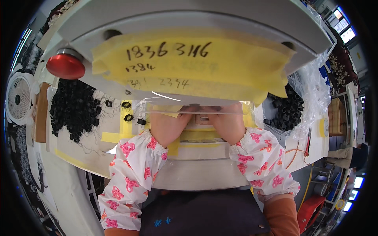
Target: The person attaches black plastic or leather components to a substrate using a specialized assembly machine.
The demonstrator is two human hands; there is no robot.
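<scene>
Both my hands reach in under the front of a grey machine head [189, 23], behind a clear plastic guard [197, 113]. My left hand [170, 125] and my right hand [228, 122] come close together over a small metal part [203, 119] on the machine bed. The machine's edge and the guard hide most of the fingers, so what they hold, if anything, does not show. Left of my left hand lie a few loose black rings [128, 117] with thin threads. White sleeve covers with pink bows [132, 183] reach my wrists.
A big heap of black rings [75, 110] fills the table's left side; more black rings [287, 108] sit by clear plastic film [315, 94] at right. A red push button [65, 65] juts from the machine. Yellow tape [112, 137] marks the tabletop. A white fan [20, 98] stands far left.
</scene>
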